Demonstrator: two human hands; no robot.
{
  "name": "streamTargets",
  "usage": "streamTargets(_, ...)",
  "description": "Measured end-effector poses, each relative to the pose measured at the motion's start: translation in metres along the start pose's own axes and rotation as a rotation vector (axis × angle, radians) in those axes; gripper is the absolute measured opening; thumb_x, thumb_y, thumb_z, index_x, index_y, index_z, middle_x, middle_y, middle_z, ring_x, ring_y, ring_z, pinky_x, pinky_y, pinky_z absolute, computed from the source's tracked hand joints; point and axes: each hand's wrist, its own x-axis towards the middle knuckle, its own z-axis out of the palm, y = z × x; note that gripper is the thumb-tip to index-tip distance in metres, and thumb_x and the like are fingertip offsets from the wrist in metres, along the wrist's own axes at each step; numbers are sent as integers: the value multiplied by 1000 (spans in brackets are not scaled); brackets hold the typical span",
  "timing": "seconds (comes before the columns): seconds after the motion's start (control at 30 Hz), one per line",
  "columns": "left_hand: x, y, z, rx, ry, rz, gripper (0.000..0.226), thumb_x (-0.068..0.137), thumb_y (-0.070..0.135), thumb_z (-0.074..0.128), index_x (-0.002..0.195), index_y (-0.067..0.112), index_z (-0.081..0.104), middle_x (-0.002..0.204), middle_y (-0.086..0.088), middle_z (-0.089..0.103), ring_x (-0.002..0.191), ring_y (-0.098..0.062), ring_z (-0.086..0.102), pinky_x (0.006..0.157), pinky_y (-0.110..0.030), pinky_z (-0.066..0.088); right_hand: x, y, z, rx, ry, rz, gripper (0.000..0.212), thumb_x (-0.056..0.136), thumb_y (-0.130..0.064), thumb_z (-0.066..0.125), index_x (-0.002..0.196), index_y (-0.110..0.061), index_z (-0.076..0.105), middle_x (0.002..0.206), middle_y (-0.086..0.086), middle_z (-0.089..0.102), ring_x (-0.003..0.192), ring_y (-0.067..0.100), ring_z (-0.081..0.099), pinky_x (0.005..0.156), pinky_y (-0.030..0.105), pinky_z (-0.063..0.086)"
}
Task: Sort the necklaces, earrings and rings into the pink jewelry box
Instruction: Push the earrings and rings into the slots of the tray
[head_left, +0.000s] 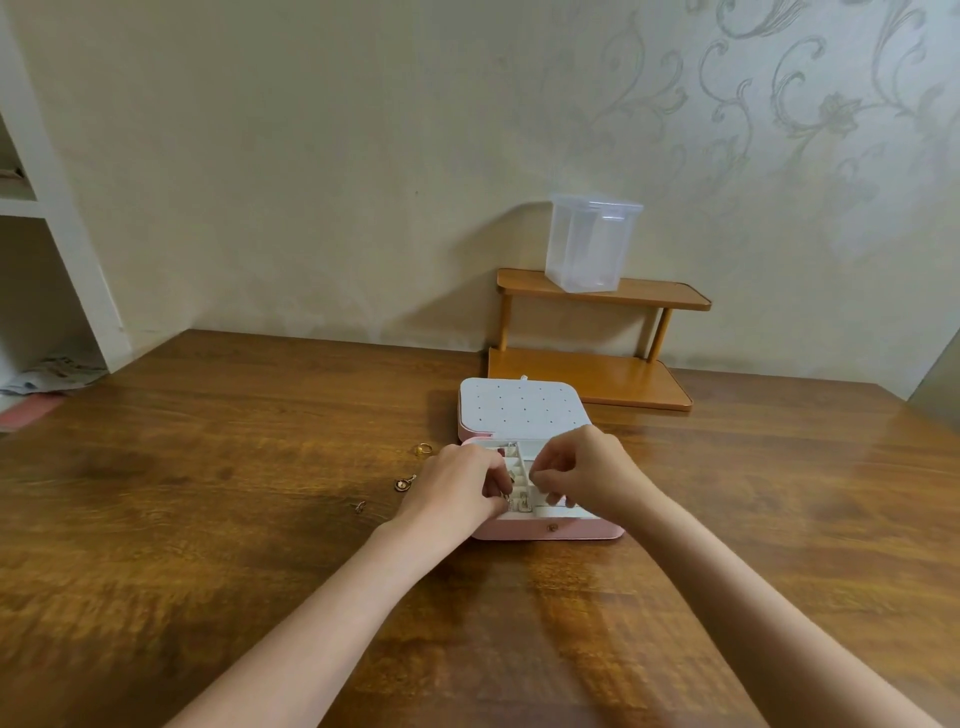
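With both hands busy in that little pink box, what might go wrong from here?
Three small pieces lie loose on the table left of the pink jewelry box; the left hand or its forearm might sweep them away. Both hands crowd the small compartments, so the right hand may knock pieces already sorted. What the fingers pinch is too small to tell; it might drop into the wrong compartment.

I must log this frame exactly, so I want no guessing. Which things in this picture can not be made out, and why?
All in the head view:
- What the left hand pinches: too small.
- What the right hand holds, if anything: hidden by its curled fingers.
- Most compartments of the pink jewelry box: covered by both hands.
- The three pieces on the table, such as the one at: too small to tell ring from earring.
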Motion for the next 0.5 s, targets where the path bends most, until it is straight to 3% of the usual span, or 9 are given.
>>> streamTargets(0.07,0,0,1,-2,2,-5,14,82,20,69,96,24,70,100,6,67,82,-6,51,70,-18,40,-1,0,-3,-81,-36,-91,9,83,-8,66,88,-10,73,78,-3,66,66,3,58,68,20,53)
streamTargets(0.17,1,0,1,4,2,-7,14,83,20,68,96,24,69,101,7,67,82,-6,51,71,-18,41,-1,-1,2,-136,-51,-157,13,80,-9,69,92,-11,75,90,1,71,76,9,61,79,26,55)
streamTargets(0.27,1,0,1,11,4,0,14,83,19,67,96,24,69,100,6,67,82,-6,52,71,-19,41,-2,-1,8,-155,-26,-177,16,81,-8,67,95,-11,74,95,4,72,76,7,59,74,17,52)
streamTargets(0.37,2,0,1,7,3,-2,16,83,18,67,98,23,70,100,5,67,85,-8,55,73,-20,43,-3,-2,11,-186,0,-185,18,82,-9,66,99,-11,73,98,3,71,75,5,55,62,4,39)
streamTargets(0.5,4,0,1,18,-4,4,17,83,19,68,100,22,70,100,5,67,84,-7,56,73,-18,44,-2,-1,10,-159,-6,-175,18,81,-10,68,98,-11,73,97,4,72,74,6,56,63,5,41)
